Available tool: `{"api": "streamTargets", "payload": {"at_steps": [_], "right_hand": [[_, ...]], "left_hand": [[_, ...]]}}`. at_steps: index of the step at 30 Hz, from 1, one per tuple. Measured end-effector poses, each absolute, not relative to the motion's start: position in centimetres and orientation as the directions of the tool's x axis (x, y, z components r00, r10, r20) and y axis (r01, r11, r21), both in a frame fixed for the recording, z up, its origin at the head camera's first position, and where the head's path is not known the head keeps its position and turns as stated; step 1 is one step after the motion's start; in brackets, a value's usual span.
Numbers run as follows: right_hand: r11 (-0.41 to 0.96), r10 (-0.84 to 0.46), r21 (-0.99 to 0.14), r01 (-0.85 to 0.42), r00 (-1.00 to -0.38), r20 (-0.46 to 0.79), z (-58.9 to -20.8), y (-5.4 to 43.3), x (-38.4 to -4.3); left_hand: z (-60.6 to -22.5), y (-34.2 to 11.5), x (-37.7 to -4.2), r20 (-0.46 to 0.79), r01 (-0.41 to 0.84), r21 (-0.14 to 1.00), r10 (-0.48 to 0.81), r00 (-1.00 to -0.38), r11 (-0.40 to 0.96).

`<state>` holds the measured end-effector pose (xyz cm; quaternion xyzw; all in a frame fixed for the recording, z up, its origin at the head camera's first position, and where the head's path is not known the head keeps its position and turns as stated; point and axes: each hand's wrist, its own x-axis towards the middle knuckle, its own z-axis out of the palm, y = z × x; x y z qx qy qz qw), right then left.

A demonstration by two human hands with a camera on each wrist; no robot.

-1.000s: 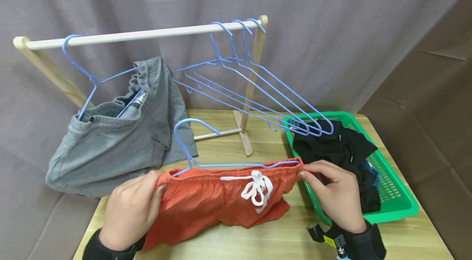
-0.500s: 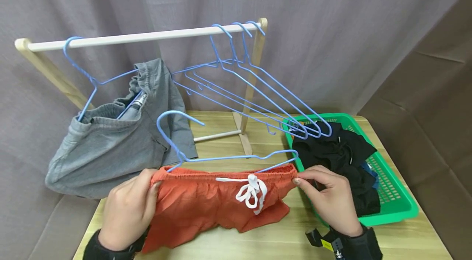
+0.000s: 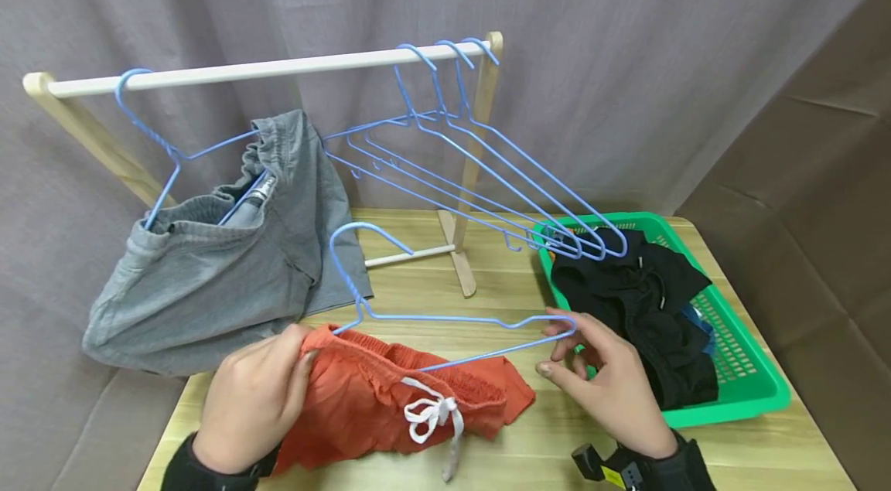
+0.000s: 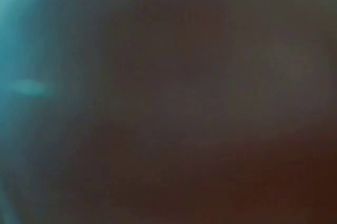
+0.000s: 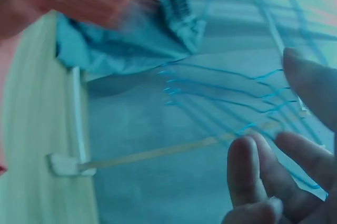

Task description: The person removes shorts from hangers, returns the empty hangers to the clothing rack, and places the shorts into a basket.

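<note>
My left hand (image 3: 256, 394) grips the left end of the waistband of orange-red shorts (image 3: 348, 417). A white drawstring (image 3: 433, 414) is tied in a bow at their front. One end of a blue wire hanger (image 3: 445, 318) sits inside the waistband by that hand; its right end sticks out past the fabric. My right hand (image 3: 609, 379) is at that free end, fingers behind the wire and thumb apart below it. The shorts' right side sags loose. In the right wrist view, thumb and fingers (image 5: 243, 169) are spread apart. The left wrist view is dark and blurred.
Grey shorts (image 3: 244, 282) hang on a blue hanger at the left of a wooden rack with a white rail (image 3: 278, 72). Several bare blue hangers (image 3: 480, 143) hang at its right. A green basket (image 3: 755, 398) holds dark clothes (image 3: 647, 298) on the right of the table.
The right hand has let go of the waistband and moved to the hanger's end. The shorts' right side has dropped and swung left. The hanger rose out of the waistband, then lowered; the left hand keeps its grip.
</note>
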<state>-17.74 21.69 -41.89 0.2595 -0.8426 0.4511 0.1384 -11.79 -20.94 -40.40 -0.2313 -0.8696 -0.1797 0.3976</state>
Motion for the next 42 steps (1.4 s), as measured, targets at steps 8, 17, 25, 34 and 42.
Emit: {"api": "streamTargets", "payload": {"at_steps": [8,17,25,34,42], "right_hand": [[0.280,-0.326,-0.771,-0.571,-0.813,0.483,-40.0,21.2,-17.3],[0.379,-0.321,-0.675,-0.633,-0.774,0.546,-40.1,20.8,-16.9],[0.333,-0.229,-0.692,-0.640,-0.767,0.599,-40.2,22.6,-17.1],[0.334,-0.130,-0.720,-0.608,-0.787,0.603,-40.3,24.7,-16.6],[0.362,-0.085,-0.737,-0.571,-0.808,0.584,-40.2,25.6,-16.2]], "left_hand": [[-40.7,-20.3,-12.2,0.776,0.579,0.087,0.309,-0.550,0.811],[-40.4,-19.7,-12.3,0.735,0.611,0.120,0.344,-0.584,0.782],[-40.3,-20.5,-12.0,0.700,0.600,0.125,0.359,-0.618,0.790],[-39.8,-21.7,-11.7,0.715,0.607,0.148,0.339,-0.611,0.781],[-40.3,-22.4,-11.4,0.722,0.591,0.163,0.312,-0.617,0.790]]}}
